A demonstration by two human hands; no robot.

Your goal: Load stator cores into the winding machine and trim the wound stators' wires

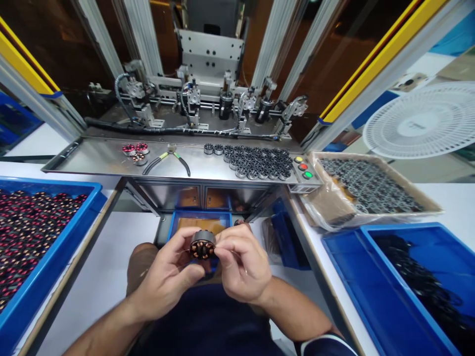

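A motor stator [202, 244] with a dark ring and copper windings is held up over my lap. My left hand [170, 272] grips it from the left side, thumb below and fingers around the ring. At its right edge, my right hand [243, 262] pinches a thin copper wire [233, 253] between thumb and forefinger. Beyond the hands, wire cutters [168, 159] with black and green handles lie spread on the metal tray. A few wound stators [138, 153] with red and copper coils sit left of the cutters.
Many black stator cores [260, 162] stand in rows on the metal tray [106, 158], beside a button box [304, 168]. A blue bin [97, 190] of wound stators is at left. At right are a carton [434, 205] of cores and blue bins [356, 277]. The winding machine [211, 59] stands behind.
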